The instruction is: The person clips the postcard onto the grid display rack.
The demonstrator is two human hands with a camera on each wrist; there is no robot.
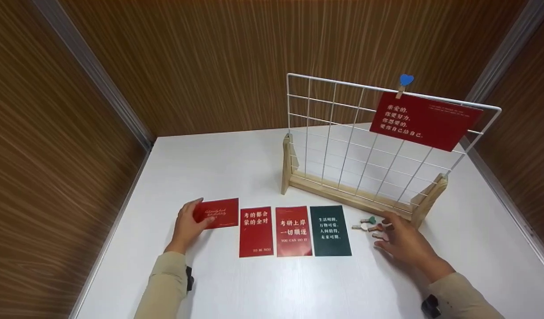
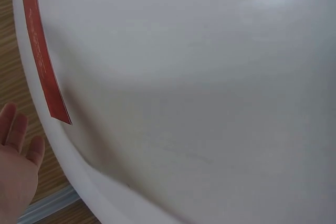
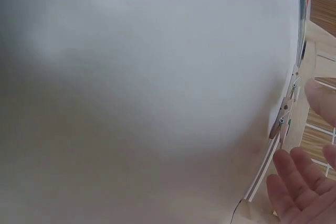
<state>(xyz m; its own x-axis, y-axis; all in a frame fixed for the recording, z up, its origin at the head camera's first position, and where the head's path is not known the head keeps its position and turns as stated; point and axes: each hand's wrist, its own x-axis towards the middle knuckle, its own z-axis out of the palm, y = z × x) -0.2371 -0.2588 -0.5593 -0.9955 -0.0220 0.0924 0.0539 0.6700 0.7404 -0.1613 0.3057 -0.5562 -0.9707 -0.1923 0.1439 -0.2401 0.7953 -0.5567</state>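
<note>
My left hand is at the left end of a red card with white script, fingers and thumb spread around that end. In the left wrist view the same card shows a small gap from the loosely extended fingers of the left hand. Beside several small wooden clothespins with coloured tops is my right hand, fingers loosely bent. The right wrist view has clothespins close to the fingertips, with nothing gripped by the right hand.
Two upright red cards and a dark green card lie in a row. Behind stands a white wire grid on a wooden base. A blue heart clothespin holds a red card on it.
</note>
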